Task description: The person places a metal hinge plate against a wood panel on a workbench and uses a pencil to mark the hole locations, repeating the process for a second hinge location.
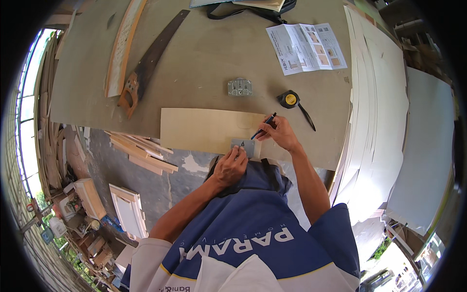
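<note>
A pale, flat wooden board (199,127) lies along the near edge of the worktable. My left hand (230,167) holds a small grey metal plate (250,146) down against the board's near edge, fingertips pressed together on top of it. In my right hand (279,134) is a dark blue pen (265,125), pinched between thumb and fingers. Its tip points down at the board beside the plate's upper right corner; whether it touches the wood I cannot tell. Just beyond the board sits a small silver metal fitting (240,87) with holes and slots.
A black-and-yellow tape measure (289,99) with a strap lies right of the fitting on the worktable (204,58). A printed sheet (307,48) and a black bag (272,14) are farther back. At left lie a handsaw (151,58) and a long wooden strip (124,46). Wood offcuts (141,152) lie below left.
</note>
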A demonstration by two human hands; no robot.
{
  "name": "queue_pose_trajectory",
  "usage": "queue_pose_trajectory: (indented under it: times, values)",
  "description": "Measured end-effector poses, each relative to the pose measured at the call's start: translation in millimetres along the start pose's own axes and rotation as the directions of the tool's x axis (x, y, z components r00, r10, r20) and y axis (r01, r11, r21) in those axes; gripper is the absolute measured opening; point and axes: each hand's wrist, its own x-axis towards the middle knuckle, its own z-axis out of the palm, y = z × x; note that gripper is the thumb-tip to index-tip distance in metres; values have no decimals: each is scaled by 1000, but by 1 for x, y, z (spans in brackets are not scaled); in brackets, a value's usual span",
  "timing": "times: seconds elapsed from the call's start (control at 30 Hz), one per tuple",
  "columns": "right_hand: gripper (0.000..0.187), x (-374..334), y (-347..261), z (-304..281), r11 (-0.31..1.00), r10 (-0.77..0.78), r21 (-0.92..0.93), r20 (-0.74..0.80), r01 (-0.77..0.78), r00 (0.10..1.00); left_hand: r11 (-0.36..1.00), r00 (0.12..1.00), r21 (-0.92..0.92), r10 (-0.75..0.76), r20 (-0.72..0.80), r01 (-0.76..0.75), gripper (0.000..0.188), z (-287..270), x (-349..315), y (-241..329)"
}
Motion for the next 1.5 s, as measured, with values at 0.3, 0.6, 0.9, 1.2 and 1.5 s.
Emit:
queue_pose_trajectory:
  times: [0.3,0.6,0.9,1.2,1.5]
  values:
    - [18,-61,52,29,934,-89,293,-362,204,928,1000,999,8,30,-34,-30,26,5,-1,-5]
    - [24,-102,92,64,854,-46,427,-509,299,859,996,996,-4,88,-32,-89,27,5,-2,-10]
    - [21,-120,85,72,793,-61,399,-700,460,712,992,992,-66,103,-71,-108,21,8,1,-14]
    - [23,-129,86,25,799,-96,233,-861,554,500,899,987,-413,-161,-14,141,47,-9,22,-32]
    - [34,-106,71,-5,823,-104,220,-848,524,519,374,542,-703,-840,19,605,49,-24,5,-105]
